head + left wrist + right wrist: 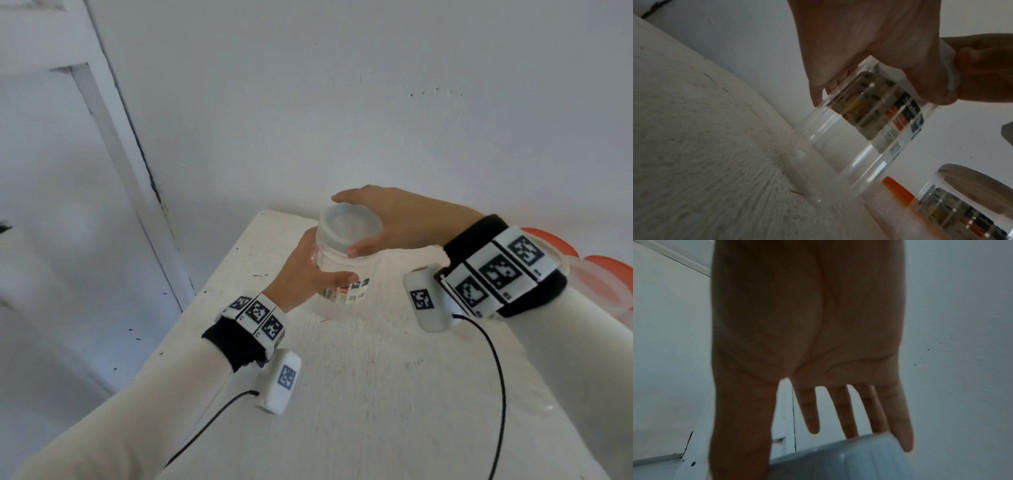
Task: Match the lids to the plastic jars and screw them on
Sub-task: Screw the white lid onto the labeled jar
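Note:
A clear plastic jar (342, 274) with a printed label stands upright near the far edge of the white table (376, 394). My left hand (318, 263) grips its body from the left, thumb across the front. A translucent white lid (349, 228) sits on the jar's mouth. My right hand (387, 222) spans this lid from the right, thumb on the near rim and fingers at the far rim. In the left wrist view the left hand (859, 48) wraps the jar (838, 138). The right wrist view shows the right hand (807, 321) with spread fingers over the lid (859, 459).
Two orange lids (548, 240) and another clear jar (603, 291) stand at the table's right edge behind my right forearm. The left wrist view shows a second labelled jar (962, 211) and an orange lid (898, 191). A wall is close behind and a door frame is at the left.

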`<action>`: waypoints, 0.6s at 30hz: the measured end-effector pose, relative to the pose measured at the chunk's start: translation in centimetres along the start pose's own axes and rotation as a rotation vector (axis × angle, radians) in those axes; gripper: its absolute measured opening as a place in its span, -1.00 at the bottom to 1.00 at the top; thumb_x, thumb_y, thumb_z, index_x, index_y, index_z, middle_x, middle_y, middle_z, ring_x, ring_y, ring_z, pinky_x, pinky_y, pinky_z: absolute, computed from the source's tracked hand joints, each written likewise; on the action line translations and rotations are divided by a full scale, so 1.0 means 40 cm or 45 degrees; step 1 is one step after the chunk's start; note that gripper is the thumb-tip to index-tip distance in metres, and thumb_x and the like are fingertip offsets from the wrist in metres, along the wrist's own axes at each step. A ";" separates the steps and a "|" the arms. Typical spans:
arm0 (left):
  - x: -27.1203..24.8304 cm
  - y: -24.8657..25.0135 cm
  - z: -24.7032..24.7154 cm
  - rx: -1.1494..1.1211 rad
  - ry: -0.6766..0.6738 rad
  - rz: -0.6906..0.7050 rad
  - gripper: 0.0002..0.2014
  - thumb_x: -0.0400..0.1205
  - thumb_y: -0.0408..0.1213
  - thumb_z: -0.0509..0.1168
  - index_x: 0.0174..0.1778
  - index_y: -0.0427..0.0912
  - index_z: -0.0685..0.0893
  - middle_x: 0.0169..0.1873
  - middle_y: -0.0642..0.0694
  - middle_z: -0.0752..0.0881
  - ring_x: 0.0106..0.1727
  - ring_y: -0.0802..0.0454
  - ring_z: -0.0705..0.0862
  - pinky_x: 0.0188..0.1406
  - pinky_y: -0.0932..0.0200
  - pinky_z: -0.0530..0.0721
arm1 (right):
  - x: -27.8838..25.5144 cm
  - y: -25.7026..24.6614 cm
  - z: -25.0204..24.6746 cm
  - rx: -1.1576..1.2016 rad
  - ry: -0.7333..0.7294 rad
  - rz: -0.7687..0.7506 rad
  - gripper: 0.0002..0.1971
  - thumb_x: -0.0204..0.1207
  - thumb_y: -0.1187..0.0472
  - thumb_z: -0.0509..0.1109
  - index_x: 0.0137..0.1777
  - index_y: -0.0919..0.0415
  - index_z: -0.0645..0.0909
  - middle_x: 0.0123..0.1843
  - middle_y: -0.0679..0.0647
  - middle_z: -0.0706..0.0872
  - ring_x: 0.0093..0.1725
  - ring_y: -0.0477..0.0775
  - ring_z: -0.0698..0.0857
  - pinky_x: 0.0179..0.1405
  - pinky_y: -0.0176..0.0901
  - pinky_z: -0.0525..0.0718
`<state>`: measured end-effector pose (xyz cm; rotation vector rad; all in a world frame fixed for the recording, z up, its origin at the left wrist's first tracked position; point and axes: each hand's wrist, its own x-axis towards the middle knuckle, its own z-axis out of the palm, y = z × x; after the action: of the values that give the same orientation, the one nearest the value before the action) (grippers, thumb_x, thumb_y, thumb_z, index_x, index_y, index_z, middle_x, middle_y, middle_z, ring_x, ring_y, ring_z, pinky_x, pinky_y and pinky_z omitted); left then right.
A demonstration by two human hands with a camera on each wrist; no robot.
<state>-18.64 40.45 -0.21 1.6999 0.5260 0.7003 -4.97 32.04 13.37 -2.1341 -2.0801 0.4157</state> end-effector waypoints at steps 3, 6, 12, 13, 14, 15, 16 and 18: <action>0.005 0.000 -0.006 0.030 -0.015 0.036 -0.04 0.07 0.13 0.57 0.41 0.05 0.38 0.25 0.13 0.60 0.29 0.28 0.56 0.23 0.20 0.56 | 0.014 -0.010 -0.011 -0.053 -0.088 -0.015 -0.15 0.33 0.02 0.58 0.57 -0.13 0.20 0.45 -0.09 0.37 0.38 -0.01 0.42 0.36 -0.03 0.45; 0.016 -0.007 -0.011 0.021 -0.037 0.026 -0.07 0.10 0.08 0.58 0.41 0.04 0.42 0.24 0.11 0.63 0.27 0.29 0.58 0.23 0.24 0.58 | 0.016 -0.015 -0.022 -0.059 -0.164 -0.037 -0.16 0.32 0.13 0.58 0.54 -0.17 0.23 0.36 -0.17 0.34 0.30 -0.05 0.43 0.21 -0.14 0.51; 0.030 0.001 -0.022 -0.028 -0.196 0.009 -0.14 0.17 -0.06 0.59 0.42 0.03 0.43 0.26 0.06 0.65 0.32 0.19 0.58 0.29 0.12 0.58 | 0.021 -0.016 -0.033 -0.093 -0.324 -0.078 -0.16 0.26 0.34 0.54 0.46 -0.28 0.31 0.34 -0.20 0.29 0.33 -0.01 0.42 0.25 0.04 0.57; 0.032 0.005 -0.024 -0.037 -0.228 0.006 -0.16 0.18 -0.08 0.59 0.41 0.02 0.44 0.25 0.07 0.66 0.31 0.21 0.59 0.24 0.20 0.59 | 0.022 -0.016 -0.032 -0.081 -0.344 -0.075 -0.16 0.24 0.36 0.54 0.44 -0.29 0.32 0.34 -0.21 0.29 0.33 0.00 0.42 0.26 0.08 0.58; 0.033 0.009 -0.026 -0.049 -0.256 0.004 -0.18 0.19 -0.10 0.58 0.40 0.03 0.44 0.25 0.07 0.66 0.30 0.21 0.59 0.20 0.25 0.60 | 0.023 -0.016 -0.032 -0.060 -0.350 -0.063 -0.16 0.23 0.36 0.55 0.42 -0.30 0.34 0.34 -0.21 0.29 0.33 0.01 0.42 0.26 0.10 0.58; 0.034 0.012 -0.028 -0.067 -0.281 0.003 -0.20 0.20 -0.13 0.57 0.38 0.03 0.45 0.25 0.07 0.66 0.31 0.21 0.59 0.18 0.28 0.60 | 0.023 -0.016 -0.033 -0.039 -0.348 -0.048 -0.17 0.23 0.36 0.56 0.40 -0.31 0.35 0.33 -0.22 0.29 0.33 0.01 0.43 0.25 0.10 0.59; 0.034 0.013 -0.028 -0.086 -0.298 0.004 -0.22 0.20 -0.15 0.57 0.37 0.05 0.45 0.24 0.08 0.66 0.31 0.20 0.59 0.19 0.29 0.60 | 0.023 -0.015 -0.033 -0.033 -0.338 -0.032 -0.18 0.22 0.34 0.58 0.39 -0.32 0.36 0.32 -0.22 0.30 0.32 0.01 0.43 0.25 0.08 0.59; 0.034 0.009 -0.023 -0.120 -0.311 0.009 -0.21 0.22 -0.18 0.57 0.39 0.04 0.44 0.27 0.06 0.65 0.34 0.16 0.57 0.28 0.19 0.57 | 0.023 -0.015 -0.030 -0.079 -0.302 -0.009 -0.18 0.22 0.24 0.62 0.40 -0.32 0.34 0.30 -0.20 0.31 0.28 0.02 0.45 0.21 0.03 0.60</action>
<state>-18.30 41.95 0.52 1.6705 0.3112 0.5048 -5.19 33.08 14.60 -2.2066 -2.2503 0.6409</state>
